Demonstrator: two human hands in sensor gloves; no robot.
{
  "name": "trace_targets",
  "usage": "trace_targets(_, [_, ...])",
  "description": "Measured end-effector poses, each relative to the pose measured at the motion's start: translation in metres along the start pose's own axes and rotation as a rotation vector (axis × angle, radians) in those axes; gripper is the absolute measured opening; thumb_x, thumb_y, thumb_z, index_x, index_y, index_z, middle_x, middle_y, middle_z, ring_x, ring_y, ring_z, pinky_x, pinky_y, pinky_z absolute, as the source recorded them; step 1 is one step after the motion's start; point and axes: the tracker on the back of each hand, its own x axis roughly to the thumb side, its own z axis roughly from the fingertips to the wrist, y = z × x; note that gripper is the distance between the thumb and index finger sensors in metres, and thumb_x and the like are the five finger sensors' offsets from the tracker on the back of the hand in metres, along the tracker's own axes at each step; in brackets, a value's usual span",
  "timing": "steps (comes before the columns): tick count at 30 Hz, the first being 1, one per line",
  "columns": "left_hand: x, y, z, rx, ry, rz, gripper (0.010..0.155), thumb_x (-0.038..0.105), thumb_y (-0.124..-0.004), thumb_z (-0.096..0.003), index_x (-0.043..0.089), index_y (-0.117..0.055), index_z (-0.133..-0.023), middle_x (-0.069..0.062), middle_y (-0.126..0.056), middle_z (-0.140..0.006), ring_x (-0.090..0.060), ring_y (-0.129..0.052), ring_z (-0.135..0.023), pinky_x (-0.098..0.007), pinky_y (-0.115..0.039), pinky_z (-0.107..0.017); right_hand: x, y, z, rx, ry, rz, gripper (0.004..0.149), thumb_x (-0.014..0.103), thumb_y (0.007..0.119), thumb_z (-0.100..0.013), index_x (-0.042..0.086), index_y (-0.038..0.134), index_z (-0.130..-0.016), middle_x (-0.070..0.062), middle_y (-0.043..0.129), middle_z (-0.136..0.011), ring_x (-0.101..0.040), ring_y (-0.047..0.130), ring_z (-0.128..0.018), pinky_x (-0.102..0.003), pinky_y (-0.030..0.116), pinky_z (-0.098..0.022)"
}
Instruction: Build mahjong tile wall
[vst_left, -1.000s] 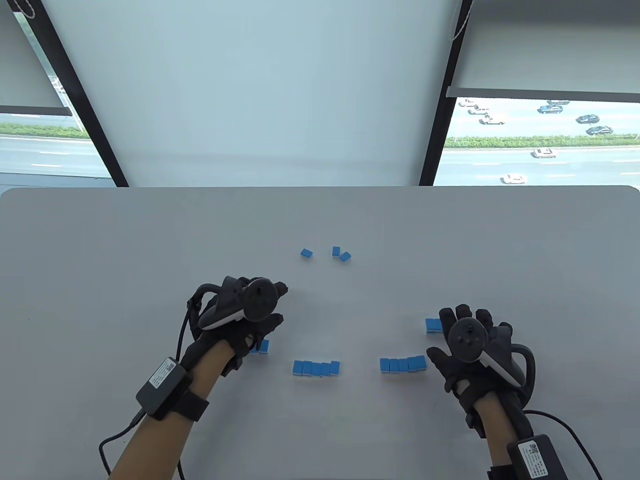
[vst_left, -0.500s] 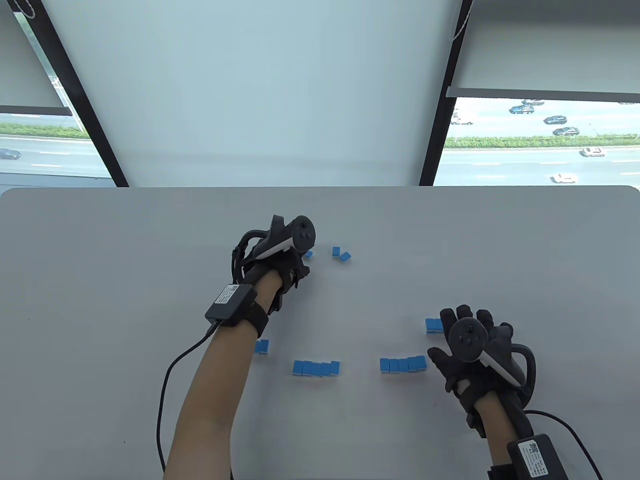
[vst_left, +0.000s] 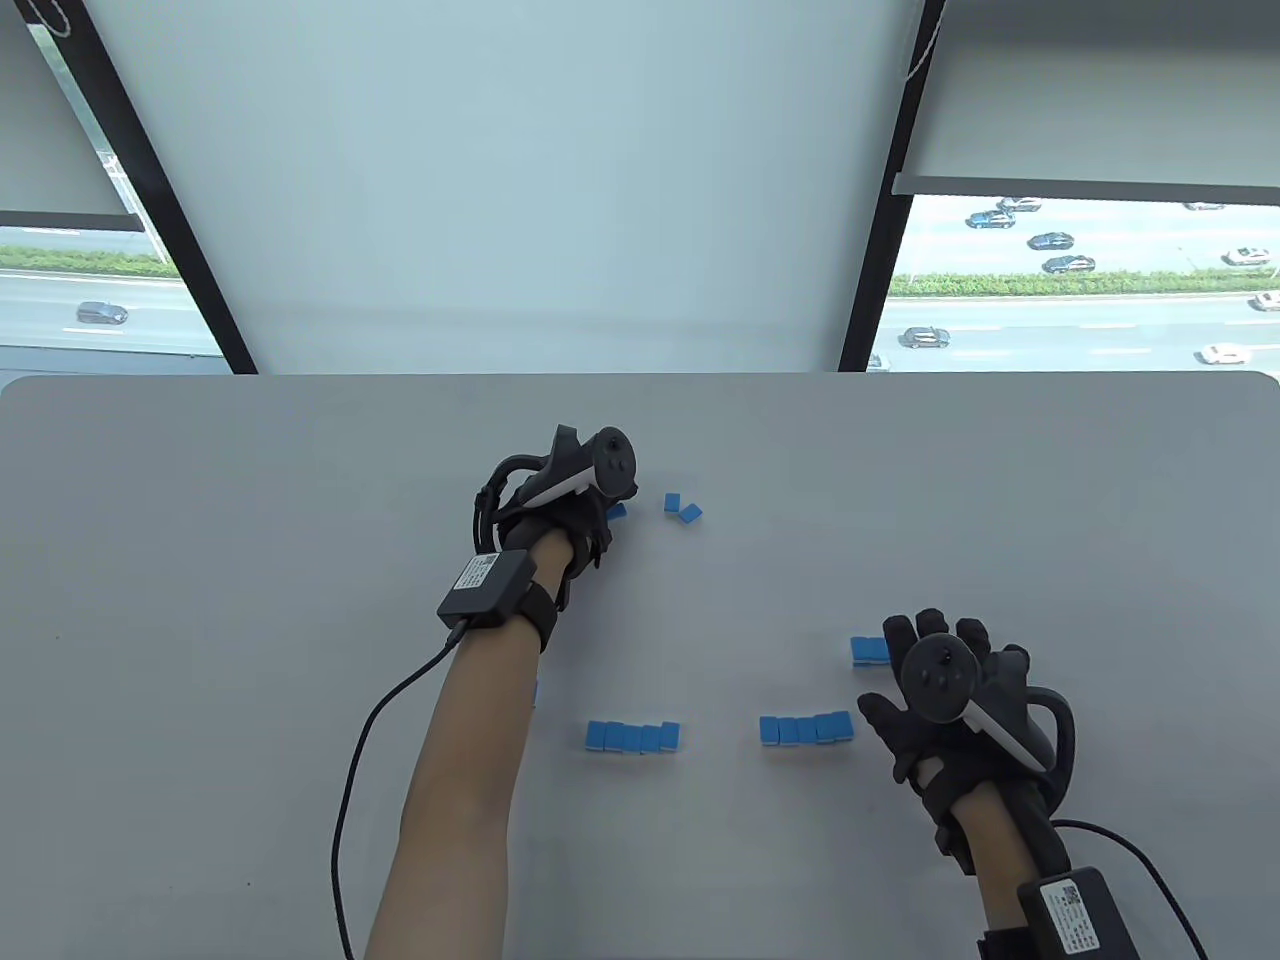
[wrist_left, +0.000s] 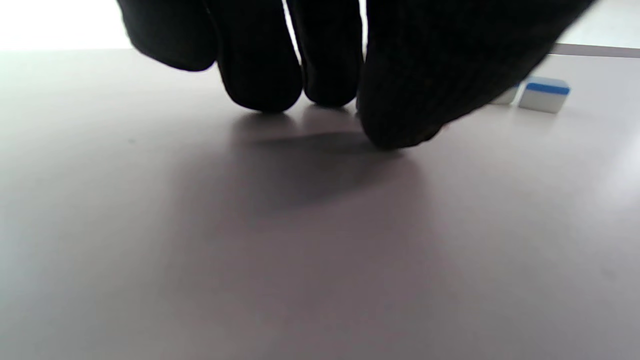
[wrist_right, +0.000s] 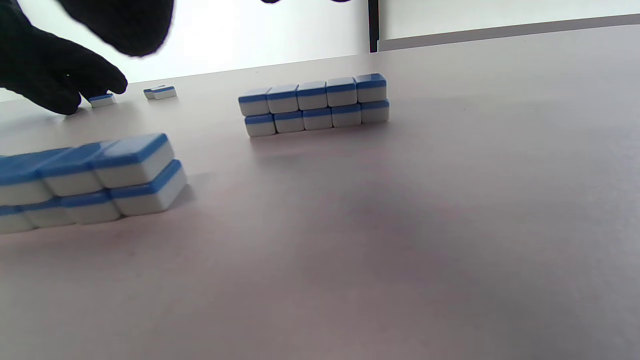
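Note:
Blue-backed mahjong tiles lie on the grey table (vst_left: 300, 560). My left hand (vst_left: 598, 525) is far out, its fingertips (wrist_left: 265, 95) down on the table at one loose tile (vst_left: 618, 511) (wrist_right: 102, 100); whether it pinches the tile is hidden. Two more loose tiles (vst_left: 682, 507) (wrist_left: 544, 94) lie just to its right. A two-high left wall (vst_left: 633, 737) (wrist_right: 315, 105) and right wall (vst_left: 806, 728) (wrist_right: 85, 180) stand near me. My right hand (vst_left: 945, 665) rests flat with spread fingers, beside the right wall and a short stack (vst_left: 867, 650).
One more tile (vst_left: 533, 690) peeks out from under my left forearm (vst_left: 460, 720). A cable (vst_left: 350, 780) trails from the left wrist across the table. A gap separates the two walls. Windows stand beyond the far table edge (vst_left: 640, 376).
My left hand left the tile at the near left and reached far forward to the loose tile; over the last half second it barely shifted. The right hand stayed put.

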Motion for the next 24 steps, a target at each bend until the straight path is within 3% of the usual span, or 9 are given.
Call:
trace_targets(6, [0.010,0.001,0.001,0.024,-0.011,-0.072,0.061,0.042,-0.091,-0.0392,0.045,-0.071,-0.097,0.013,-0.082,-0.093,-0.022,-0.089,-0.078,-0.053,-0.072,-0.066,0.002,0.001,0.000,0.002,-0.004,0.004,0.080,0.064,0.067,-0.046,0.035,0.026,-0.109,0.000,0.019,-0.116,-0.040,0.016,-0.104,-0.066,0.014,-0.066])
trace_targets(10, [0.021,0.001,0.004,0.047,-0.013,-0.142,0.058,0.042,-0.092,-0.0378,0.036,-0.076,-0.093,0.010,-0.091,-0.083,-0.021,-0.095,-0.070,-0.052,-0.078,-0.061,0.002,0.001,0.000,0.000,-0.006,0.002,0.080,0.064,0.067,-0.046,0.035,0.026,-0.109,0.000,0.019,-0.116,-0.040,0.016,-0.104,-0.066,0.014,-0.066])
trace_targets(15, [0.023,0.002,0.018,-0.012,0.012,-0.146,0.058,0.042,-0.093,-0.0377,0.027,-0.079,-0.092,0.005,-0.094,-0.079,-0.022,-0.099,-0.065,-0.052,-0.081,-0.058,0.002,0.002,0.000,0.007,-0.006,-0.001,0.080,0.064,0.067,-0.046,0.035,0.026,-0.109,0.000,0.019,-0.116,-0.040,0.016,-0.104,-0.066,0.014,-0.066])
trace_targets(24, [-0.016,0.034,0.083,0.072,0.029,-0.089,0.058,0.040,-0.094,-0.0380,0.026,-0.079,-0.092,0.005,-0.095,-0.076,-0.020,-0.101,-0.061,-0.052,-0.083,-0.056,0.003,0.001,0.001,0.004,-0.013,-0.010,0.080,0.064,0.067,-0.046,0.035,0.026,-0.108,0.000,0.019,-0.116,-0.040,0.016,-0.104,-0.066,0.014,-0.067])
